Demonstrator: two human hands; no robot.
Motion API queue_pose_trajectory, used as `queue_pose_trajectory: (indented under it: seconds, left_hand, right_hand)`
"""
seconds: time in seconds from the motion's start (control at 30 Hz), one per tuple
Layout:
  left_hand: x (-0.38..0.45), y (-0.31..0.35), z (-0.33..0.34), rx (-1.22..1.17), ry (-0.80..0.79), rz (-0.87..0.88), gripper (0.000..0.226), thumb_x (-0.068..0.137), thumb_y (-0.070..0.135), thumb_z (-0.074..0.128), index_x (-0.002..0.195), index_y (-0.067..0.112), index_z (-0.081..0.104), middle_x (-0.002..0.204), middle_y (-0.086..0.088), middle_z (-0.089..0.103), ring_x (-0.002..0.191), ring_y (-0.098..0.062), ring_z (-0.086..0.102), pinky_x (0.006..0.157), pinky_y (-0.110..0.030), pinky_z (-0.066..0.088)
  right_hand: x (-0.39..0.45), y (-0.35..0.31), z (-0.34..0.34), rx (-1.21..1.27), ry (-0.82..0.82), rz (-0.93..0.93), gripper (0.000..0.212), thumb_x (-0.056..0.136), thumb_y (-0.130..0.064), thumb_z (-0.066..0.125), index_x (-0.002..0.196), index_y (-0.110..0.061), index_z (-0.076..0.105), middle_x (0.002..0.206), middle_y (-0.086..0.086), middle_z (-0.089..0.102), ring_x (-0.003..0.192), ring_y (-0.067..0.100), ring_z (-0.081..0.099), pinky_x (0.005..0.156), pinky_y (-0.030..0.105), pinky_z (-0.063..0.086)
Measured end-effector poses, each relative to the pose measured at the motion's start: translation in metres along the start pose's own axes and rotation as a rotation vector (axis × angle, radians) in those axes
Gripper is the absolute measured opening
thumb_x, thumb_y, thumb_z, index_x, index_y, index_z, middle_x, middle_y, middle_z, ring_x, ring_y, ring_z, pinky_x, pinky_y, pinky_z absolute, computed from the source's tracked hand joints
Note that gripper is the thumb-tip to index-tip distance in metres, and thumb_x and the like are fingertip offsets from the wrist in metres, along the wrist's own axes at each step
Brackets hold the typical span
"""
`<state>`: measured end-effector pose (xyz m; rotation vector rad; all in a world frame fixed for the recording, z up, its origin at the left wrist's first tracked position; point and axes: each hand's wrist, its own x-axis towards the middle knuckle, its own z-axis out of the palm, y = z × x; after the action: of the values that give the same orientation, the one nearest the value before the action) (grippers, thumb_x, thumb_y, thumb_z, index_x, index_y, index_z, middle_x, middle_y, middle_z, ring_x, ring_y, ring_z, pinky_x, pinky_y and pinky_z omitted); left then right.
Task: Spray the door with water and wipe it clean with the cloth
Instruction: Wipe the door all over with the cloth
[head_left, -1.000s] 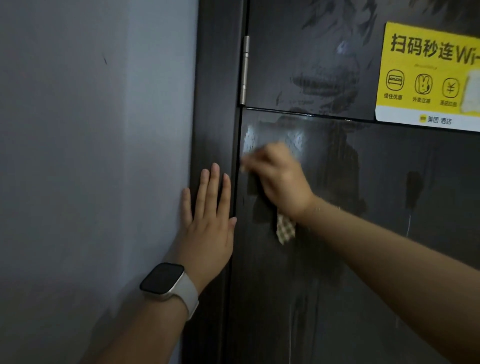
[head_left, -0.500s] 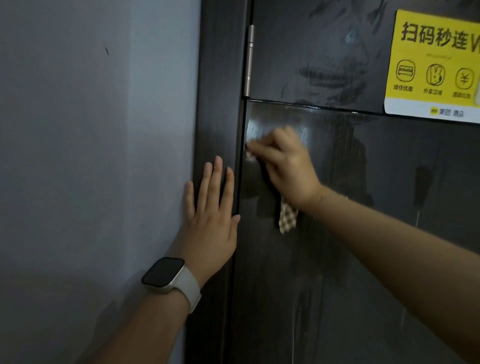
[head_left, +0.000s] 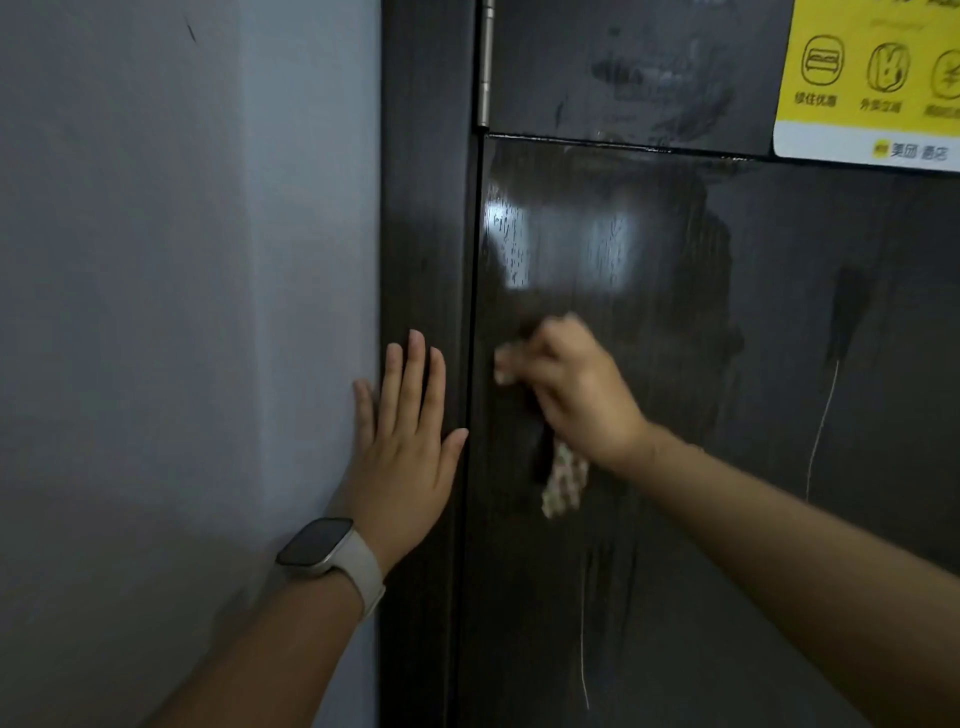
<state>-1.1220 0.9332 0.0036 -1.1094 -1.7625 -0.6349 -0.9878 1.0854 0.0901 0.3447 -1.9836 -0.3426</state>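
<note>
The dark wooden door (head_left: 753, 322) fills the right side, wet and streaked, with a bright glare patch near its hinge edge. My right hand (head_left: 571, 389) is shut on a checked cloth (head_left: 563, 483) and presses it against the door just below the glare; a corner of the cloth hangs under my wrist. My left hand (head_left: 408, 441) lies flat and open on the dark door frame (head_left: 426, 208), fingers up, a watch on its wrist. No spray bottle is in view.
A pale grey wall (head_left: 182, 312) takes up the left. A metal hinge (head_left: 485, 62) sits at the door's top left edge. A yellow sticker (head_left: 872, 78) with icons is at the upper right. Water runs trail down the lower door panel.
My right hand has moved down the door with the cloth, uncovering the shiny wet patch above it. My left hand has stayed flat on the frame.
</note>
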Motion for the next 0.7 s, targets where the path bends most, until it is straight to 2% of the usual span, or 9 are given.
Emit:
queue_pose_trajectory:
  seconds: [0.07, 0.17, 0.23, 0.3, 0.4, 0.47, 0.53, 0.63, 0.7]
  left_hand:
    - [-0.001, 0.001, 0.001, 0.011, 0.009, 0.002, 0.072, 0.100, 0.042, 0.029, 0.156, 0.013, -0.005, 0.164, -0.011, -0.013, 0.152, -0.026, -0.012, 0.118, -0.057, 0.004]
    - [-0.003, 0.002, 0.002, 0.016, 0.024, -0.001, 0.072, 0.101, 0.040, 0.031, 0.156, 0.012, -0.004, 0.164, -0.011, -0.012, 0.152, -0.026, -0.012, 0.119, -0.056, 0.004]
    - [-0.002, 0.003, 0.002, 0.001, 0.026, 0.000, 0.072, 0.101, 0.039, 0.033, 0.156, 0.013, -0.004, 0.164, -0.011, -0.012, 0.152, -0.026, -0.012, 0.119, -0.056, 0.003]
    - [-0.002, 0.003, 0.000, -0.015, 0.021, 0.001, 0.071, 0.101, 0.039, 0.033, 0.156, 0.014, -0.005, 0.164, -0.010, -0.013, 0.151, -0.025, -0.013, 0.119, -0.056, 0.001]
    - [-0.003, 0.008, -0.004, -0.012, 0.002, -0.017, 0.068, 0.101, 0.038, 0.029, 0.156, 0.013, -0.002, 0.164, -0.012, -0.010, 0.152, -0.027, -0.011, 0.120, -0.055, 0.001]
    - [-0.003, 0.019, -0.007, 0.017, -0.014, -0.043, 0.067, 0.101, 0.037, 0.026, 0.156, 0.011, 0.000, 0.164, -0.014, -0.008, 0.152, -0.029, -0.009, 0.120, -0.055, 0.001]
    - [-0.007, 0.031, -0.007, 0.033, -0.051, 0.002, 0.070, 0.100, 0.036, 0.033, 0.156, 0.010, 0.001, 0.164, -0.014, -0.010, 0.152, -0.029, -0.010, 0.120, -0.053, -0.001]
    - [-0.019, 0.050, 0.003, 0.085, -0.122, 0.145, 0.084, 0.093, 0.030, 0.057, 0.157, 0.011, 0.005, 0.165, -0.010, -0.010, 0.152, -0.027, -0.010, 0.121, -0.052, -0.003]
    - [-0.024, 0.062, 0.011, 0.116, -0.139, 0.130, 0.088, 0.090, 0.031, 0.062, 0.157, 0.012, 0.009, 0.165, -0.009, -0.008, 0.152, -0.026, -0.008, 0.119, -0.054, -0.006]
  right_hand:
    - [0.037, 0.004, -0.003, -0.040, 0.182, 0.111, 0.025, 0.094, -0.011, 0.052, 0.101, -0.002, 0.074, 0.083, 0.014, 0.057, 0.083, 0.022, 0.047, 0.069, 0.028, 0.039]
    - [0.040, -0.006, 0.010, -0.022, 0.269, 0.209, 0.019, 0.091, -0.005, 0.059, 0.102, -0.004, 0.074, 0.085, 0.012, 0.056, 0.084, 0.021, 0.048, 0.075, 0.012, 0.035]
    - [0.004, -0.022, 0.025, 0.009, 0.159, 0.135, 0.023, 0.092, -0.006, 0.055, 0.105, -0.004, 0.073, 0.090, 0.013, 0.058, 0.085, 0.021, 0.047, 0.075, 0.019, 0.037]
    - [-0.050, -0.041, 0.041, 0.021, -0.045, 0.005, 0.022, 0.092, -0.008, 0.055, 0.109, -0.005, 0.070, 0.097, 0.011, 0.062, 0.086, 0.020, 0.048, 0.073, 0.027, 0.040]
    - [-0.125, -0.062, 0.058, 0.073, -0.268, -0.094, 0.026, 0.101, -0.013, 0.047, 0.110, -0.006, 0.070, 0.099, 0.007, 0.066, 0.083, 0.020, 0.051, 0.067, 0.032, 0.047]
    - [-0.152, -0.063, 0.056, 0.090, -0.362, -0.116, 0.037, 0.107, -0.017, 0.036, 0.106, -0.006, 0.072, 0.094, 0.005, 0.066, 0.079, 0.020, 0.052, 0.064, 0.033, 0.048]
    - [-0.153, -0.053, 0.044, 0.082, -0.401, -0.085, 0.041, 0.107, -0.024, 0.035, 0.101, -0.009, 0.072, 0.092, 0.004, 0.066, 0.080, 0.019, 0.054, 0.064, 0.035, 0.050]
    - [-0.132, -0.016, 0.010, 0.043, -0.250, 0.062, 0.036, 0.103, -0.034, 0.044, 0.096, -0.013, 0.072, 0.095, 0.002, 0.065, 0.088, 0.017, 0.058, 0.076, 0.039, 0.052]
    - [-0.108, 0.008, -0.013, -0.048, -0.052, 0.149, 0.035, 0.103, -0.023, 0.044, 0.097, -0.006, 0.074, 0.094, 0.011, 0.064, 0.088, 0.025, 0.057, 0.075, 0.037, 0.048]
